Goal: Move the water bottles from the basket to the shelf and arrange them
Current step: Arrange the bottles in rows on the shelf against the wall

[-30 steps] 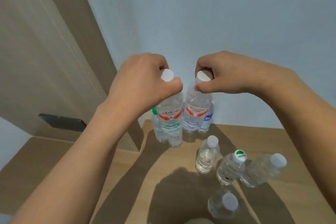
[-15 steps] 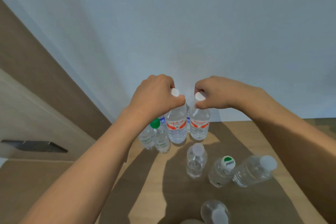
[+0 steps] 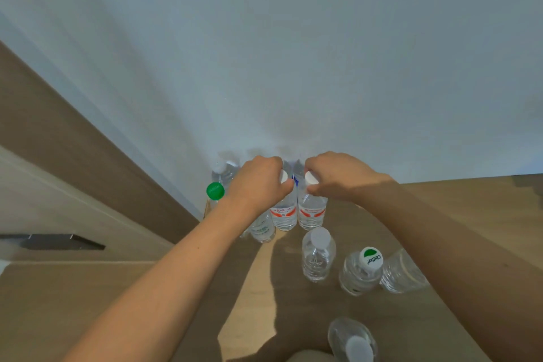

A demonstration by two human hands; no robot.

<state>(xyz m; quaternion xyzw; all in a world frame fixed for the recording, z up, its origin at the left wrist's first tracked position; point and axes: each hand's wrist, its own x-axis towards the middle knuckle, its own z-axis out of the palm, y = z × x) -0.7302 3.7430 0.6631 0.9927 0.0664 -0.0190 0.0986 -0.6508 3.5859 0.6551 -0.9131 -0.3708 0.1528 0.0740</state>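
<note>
Fingers of our left hand (image 3: 258,182) curl round the cap end of one red-labelled bottle (image 3: 283,213), and our right hand (image 3: 335,175) pinches the neck of its twin (image 3: 311,211) just beside it. Both bottles stand upright at the back of the shelf (image 3: 470,203), close to the wall (image 3: 293,67), their sides touching or nearly so.

Trouble starts with that high grip: holding only the tops, a small sideways pull as we let go could rock either bottle, and one tipping would take its neighbour along. Crowded behind and to the left sit a green-capped bottle (image 3: 215,191) and more clear ones (image 3: 224,170); our left wrist passes right over them, so drawing the arm back low could knock them down.

Nearer us stand a white-capped bottle (image 3: 318,256), a green-and-white-capped one (image 3: 363,272) and another (image 3: 405,272) partly hidden by our right forearm, which could sweep it aside on the way out. One more (image 3: 354,341) stands at the bottom edge of view. We cannot see the basket.
</note>
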